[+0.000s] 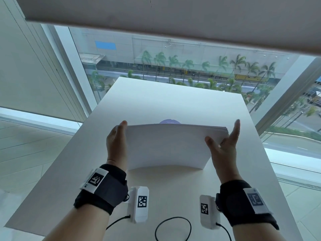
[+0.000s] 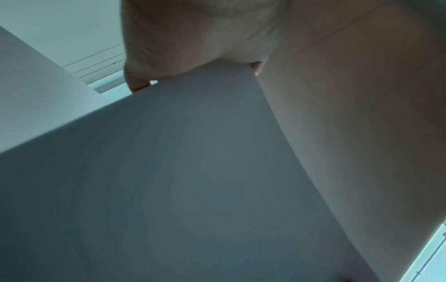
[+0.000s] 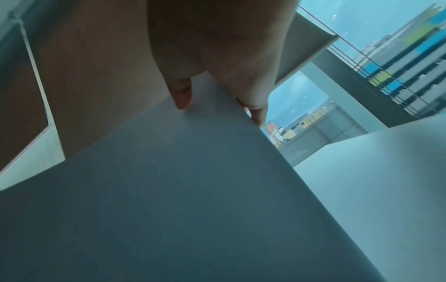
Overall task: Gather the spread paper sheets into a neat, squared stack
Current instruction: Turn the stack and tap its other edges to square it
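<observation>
- Paper stack (image 1: 169, 146): already gathered, standing on its near long edge on the white table (image 1: 156, 101), leaning away from me and bowed, the near edge arched up off the surface in the middle.
- Handling, as I judge it: light for its bulk, floppy across the width, sheets slick against each other (they will slide and fan if I slacken). Stiff only edge-on, so the short side edges are the place to hold and press.
- My left hand (image 1: 116, 143): fingers extended, flat against the left side edge, thumb on the near face; the left wrist view shows fingertips (image 2: 135, 84) just over the top edge. Pressing more than clutching.
- My right hand (image 1: 224, 145): palm against the right side edge, fingers straight up, thumb laid on the near face; nothing curled round the sheets.
- The upper right corner shows slightly stepped sheet edges, so not yet squared.
- Something purple (image 1: 169, 121) peeks up just behind the stack; I cannot tell what.
- Room: bare tabletop all round for tapping down. Table edges fall away left and right, the window (image 1: 173, 63) beyond the far end. A cable loop (image 1: 172, 228) lies near me, apart from the stack.
</observation>
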A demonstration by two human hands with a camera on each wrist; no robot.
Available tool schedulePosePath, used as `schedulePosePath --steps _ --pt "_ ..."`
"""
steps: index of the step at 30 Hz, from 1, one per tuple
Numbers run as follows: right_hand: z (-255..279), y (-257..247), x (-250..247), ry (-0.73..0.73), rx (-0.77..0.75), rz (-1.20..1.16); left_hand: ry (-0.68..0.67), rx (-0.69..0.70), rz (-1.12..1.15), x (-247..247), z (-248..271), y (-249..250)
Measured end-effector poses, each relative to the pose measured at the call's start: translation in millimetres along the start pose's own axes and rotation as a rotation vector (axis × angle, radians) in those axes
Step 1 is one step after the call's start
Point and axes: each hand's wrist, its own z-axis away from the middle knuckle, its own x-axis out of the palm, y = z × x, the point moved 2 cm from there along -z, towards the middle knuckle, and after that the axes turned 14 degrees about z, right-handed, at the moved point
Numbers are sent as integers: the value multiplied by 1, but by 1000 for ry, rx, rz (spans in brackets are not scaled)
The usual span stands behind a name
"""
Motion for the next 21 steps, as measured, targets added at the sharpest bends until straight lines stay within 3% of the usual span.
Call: schedulePosePath --steps 3,5,9,12,17,21 --pt "5 -7 2 149 -253 328 1 -18 -52 2 -3 1" --pt "6 -8 3 175 -401 481 5 -19 -62 2 -4 1" --pt "4 -13 -1 207 -436 471 6 18 -86 2 -7 2" --pt "3 -9 -1 180 -371 436 2 21 -94 3 -7 4" --pt "0 1 -1 99 -10 206 -15 -9 -49 -2 0 0" --pt "1 3 1 51 12 201 -40 -20 -65 -2 6 0"
